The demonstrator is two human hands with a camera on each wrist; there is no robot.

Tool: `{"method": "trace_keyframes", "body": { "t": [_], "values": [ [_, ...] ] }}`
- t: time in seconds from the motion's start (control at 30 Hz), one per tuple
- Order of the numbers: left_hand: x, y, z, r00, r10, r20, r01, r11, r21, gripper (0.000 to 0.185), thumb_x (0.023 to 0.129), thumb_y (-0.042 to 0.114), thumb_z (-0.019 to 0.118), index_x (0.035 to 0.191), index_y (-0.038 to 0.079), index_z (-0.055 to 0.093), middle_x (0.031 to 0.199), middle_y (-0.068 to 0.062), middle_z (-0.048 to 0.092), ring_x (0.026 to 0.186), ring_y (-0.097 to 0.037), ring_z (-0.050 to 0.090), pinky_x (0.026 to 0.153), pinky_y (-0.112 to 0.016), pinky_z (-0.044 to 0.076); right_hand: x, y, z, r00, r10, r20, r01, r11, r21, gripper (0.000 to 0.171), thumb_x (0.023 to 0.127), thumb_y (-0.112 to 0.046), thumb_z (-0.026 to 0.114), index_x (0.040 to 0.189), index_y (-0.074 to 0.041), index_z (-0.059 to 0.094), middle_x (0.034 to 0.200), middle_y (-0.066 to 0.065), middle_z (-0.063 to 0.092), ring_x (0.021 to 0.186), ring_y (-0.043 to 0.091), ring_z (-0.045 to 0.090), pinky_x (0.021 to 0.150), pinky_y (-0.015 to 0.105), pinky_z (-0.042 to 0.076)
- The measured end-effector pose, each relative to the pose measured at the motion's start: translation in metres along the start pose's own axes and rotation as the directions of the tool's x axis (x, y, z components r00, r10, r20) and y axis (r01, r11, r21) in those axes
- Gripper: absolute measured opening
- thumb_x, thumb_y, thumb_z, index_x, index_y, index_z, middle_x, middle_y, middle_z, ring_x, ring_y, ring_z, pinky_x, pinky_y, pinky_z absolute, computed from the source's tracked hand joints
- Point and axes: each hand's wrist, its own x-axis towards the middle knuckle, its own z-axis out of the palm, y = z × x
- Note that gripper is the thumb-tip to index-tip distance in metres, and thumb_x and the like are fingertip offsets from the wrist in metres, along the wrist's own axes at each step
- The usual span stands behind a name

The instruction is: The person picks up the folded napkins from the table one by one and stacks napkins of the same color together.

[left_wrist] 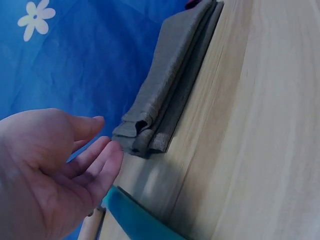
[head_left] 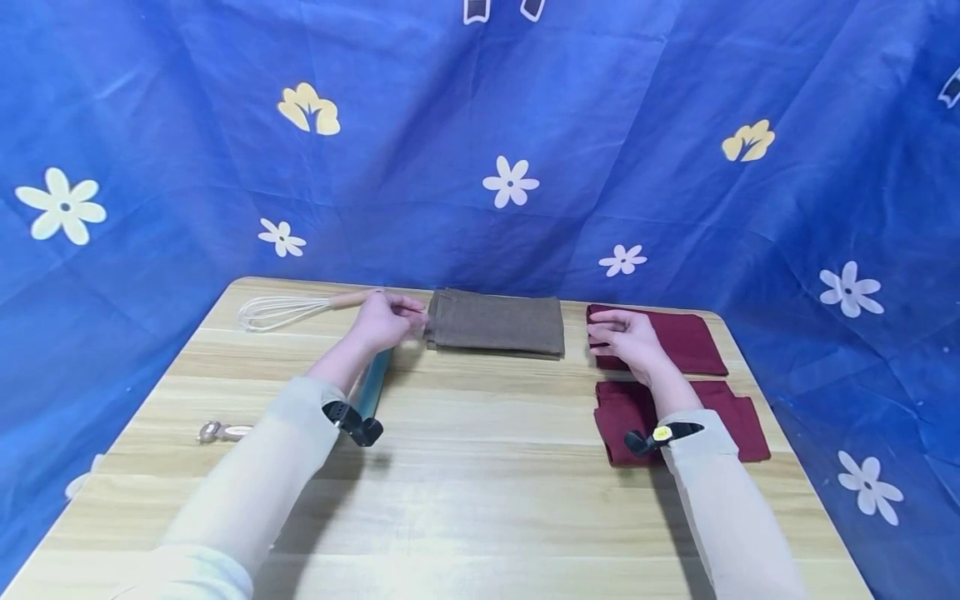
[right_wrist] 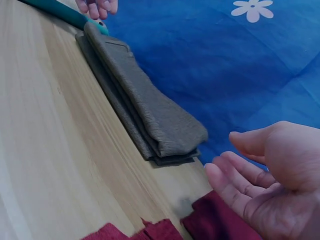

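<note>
A folded grey-brown cloth point(head_left: 498, 325) lies in layers at the back middle of the table. My left hand point(head_left: 390, 321) hovers at its left end, fingertips right by the folded edge and thumb apart from them. In the left wrist view that hand point(left_wrist: 60, 170) has loosely bent fingers with nothing between them. My right hand point(head_left: 626, 340) hangs right of the cloth, over the back maroon cloth point(head_left: 693, 342). The right wrist view shows this hand point(right_wrist: 265, 180) relaxed, its palm facing the grey-brown cloth's right end point(right_wrist: 175, 135).
Another folded maroon cloth point(head_left: 727, 412) lies in front, partly under the right forearm. A whisk point(head_left: 288, 310) rests at the back left. A teal strip-like object point(head_left: 373, 383) lies beside the left wrist. A small metal-headed tool point(head_left: 217, 431) is partly hidden by the left sleeve.
</note>
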Motion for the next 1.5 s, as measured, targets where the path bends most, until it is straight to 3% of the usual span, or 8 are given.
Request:
{"method": "trace_keyframes", "body": {
  "t": [0.2,0.33,0.6,0.87,1.07,1.5],
  "values": [
    [-0.007,0.006,0.004,0.998,0.007,0.064,-0.004,0.999,-0.052,0.038,0.1,0.006,0.075,0.132,-0.011,0.065,0.117,-0.026,0.072,0.109,-0.043,0.07,0.096,-0.053,0.058,-0.013,-0.002,-0.012,1.0,-0.016,0.014,0.016,1.0,-0.006,0.043,0.103,0.0,0.066,0.142,0.015,0.054,0.133,0.038,0.06,0.102,0.028,0.073,0.083,0.038,0.064],
    [-0.013,0.011,0.006,0.996,0.01,0.091,-0.005,0.998,-0.064,0.04,0.1,0.008,0.075,0.134,-0.011,0.064,0.119,-0.027,0.071,0.112,-0.041,0.069,0.097,-0.052,0.058,-0.021,-0.004,-0.02,0.999,-0.046,0.019,0.047,0.999,-0.016,0.044,0.103,-0.001,0.068,0.142,0.014,0.055,0.129,0.034,0.065,0.1,0.028,0.074,0.082,0.039,0.064],
    [-0.025,0.02,0.019,0.989,0.034,0.14,-0.016,0.992,-0.126,0.044,0.1,0.006,0.074,0.137,-0.012,0.06,0.123,-0.027,0.07,0.117,-0.044,0.067,0.095,-0.051,0.059,-0.038,-0.006,-0.043,0.997,-0.078,0.011,0.079,0.995,-0.059,0.039,0.103,-0.006,0.07,0.138,0.01,0.059,0.115,0.01,0.074,0.102,0.029,0.075,0.083,0.041,0.064],
    [-0.033,0.022,0.032,0.988,0.049,0.143,-0.025,0.986,-0.165,0.043,0.099,0.006,0.075,0.136,-0.011,0.062,0.12,-0.025,0.072,0.118,-0.045,0.067,0.095,-0.051,0.059,-0.054,-0.006,-0.062,0.996,-0.09,0.002,0.09,0.996,-0.019,0.033,0.102,-0.008,0.073,0.132,0.001,0.065,0.108,0.001,0.077,0.092,0.017,0.076,0.081,0.038,0.064],
    [-0.04,0.027,0.041,0.985,0.035,0.168,-0.002,0.982,-0.191,0.044,0.098,0.006,0.077,0.137,-0.009,0.062,0.12,-0.024,0.073,0.119,-0.047,0.066,0.097,-0.053,0.057,-0.066,-0.002,-0.08,0.994,-0.105,0.011,0.105,0.994,0.029,0.023,0.101,-0.005,0.073,0.123,-0.01,0.071,0.104,-0.001,0.077,0.091,0.015,0.076,0.08,0.037,0.064],
    [-0.052,0.031,0.077,0.972,0.076,0.224,-0.016,0.965,-0.26,0.042,0.098,0.001,0.074,0.136,-0.012,0.061,0.12,-0.028,0.072,0.116,-0.05,0.067,0.095,-0.054,0.058,-0.093,0.007,-0.121,0.992,-0.125,0.018,0.125,0.992,0.032,0.022,0.102,-0.001,0.071,0.121,-0.011,0.07,0.105,0.0,0.079,0.091,0.015,0.077,0.079,0.035,0.064]
  ]
}}
